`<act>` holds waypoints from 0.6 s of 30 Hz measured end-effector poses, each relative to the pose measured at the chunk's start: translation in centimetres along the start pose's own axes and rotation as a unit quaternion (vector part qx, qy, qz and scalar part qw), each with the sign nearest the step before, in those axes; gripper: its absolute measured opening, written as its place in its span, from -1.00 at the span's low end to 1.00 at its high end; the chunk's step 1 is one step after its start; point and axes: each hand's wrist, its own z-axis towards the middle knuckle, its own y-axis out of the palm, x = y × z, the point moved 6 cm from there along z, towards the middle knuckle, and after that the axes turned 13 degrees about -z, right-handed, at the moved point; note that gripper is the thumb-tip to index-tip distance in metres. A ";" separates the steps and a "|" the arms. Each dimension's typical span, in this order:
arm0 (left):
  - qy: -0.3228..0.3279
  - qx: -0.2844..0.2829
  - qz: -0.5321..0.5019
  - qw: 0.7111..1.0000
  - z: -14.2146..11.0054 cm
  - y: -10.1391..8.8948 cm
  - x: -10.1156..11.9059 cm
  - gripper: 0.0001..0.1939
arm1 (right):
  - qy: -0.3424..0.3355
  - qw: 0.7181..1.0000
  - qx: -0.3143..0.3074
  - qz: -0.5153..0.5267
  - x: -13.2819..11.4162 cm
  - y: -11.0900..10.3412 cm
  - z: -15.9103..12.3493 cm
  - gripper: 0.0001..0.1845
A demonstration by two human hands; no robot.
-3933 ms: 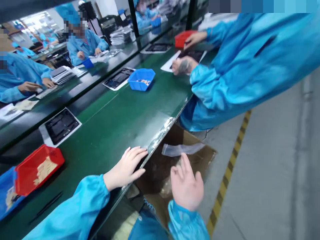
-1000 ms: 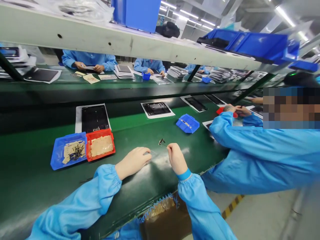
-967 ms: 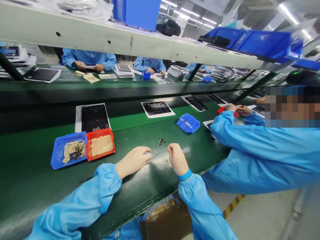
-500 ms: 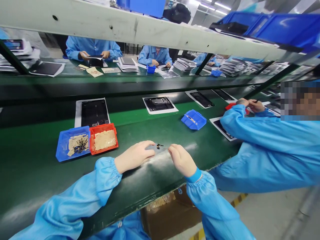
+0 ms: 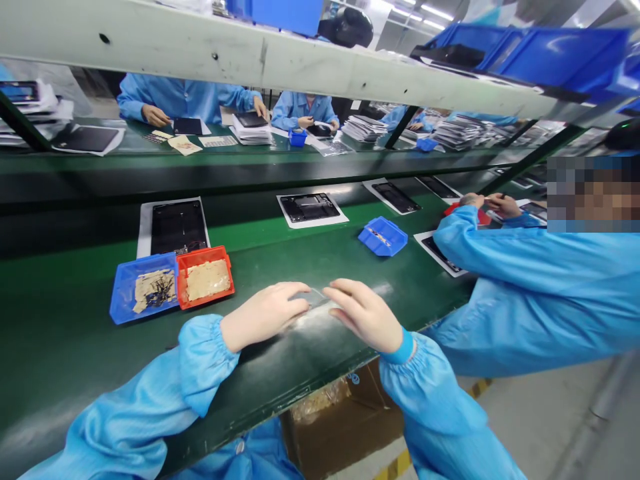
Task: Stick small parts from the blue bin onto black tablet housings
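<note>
A thin clear plastic film (image 5: 316, 298) lies between my two hands, low over the green bench. My left hand (image 5: 267, 315) pinches its left end between thumb and fingers. At the film's right end is my right hand (image 5: 367, 315), fingers slightly parted and tips close to its edge; whether they touch it I cannot tell. Left of my hands stands a blue bin (image 5: 120, 293) with tan pieces and thin black parts. A red bin (image 5: 231, 272) with a tan sheet-like stack sits against it.
Behind the bins lies a black tablet-like panel (image 5: 177, 223) on white paper; another panel (image 5: 310, 207) is farther right. A small blue tray (image 5: 393, 230) stands right of centre. A co-worker's sleeve (image 5: 525, 260) reaches over the bench at right. A shelf beam (image 5: 300, 67) crosses above.
The small black piece seen at the film between my hands is no longer visible there. My right hand's fingers have parted from their pinch and shifted slightly left.
</note>
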 end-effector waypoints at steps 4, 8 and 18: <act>-0.003 0.032 -0.039 0.999 0.7 -1.6 -1.2 -0.73 | 0.161 0.978 0.080 0.107 2.5 -2.0 -0.2 -0.77; 0.015 0.031 -0.041 0.999 1.6 -2.7 -1.9 -0.75 | 0.235 0.950 0.019 0.205 3.7 -0.1 0.0 -0.85; 0.008 0.059 -0.136 0.989 2.0 -5.7 -0.6 -0.83 | 0.318 0.892 -0.017 0.320 3.5 2.4 1.8 -0.74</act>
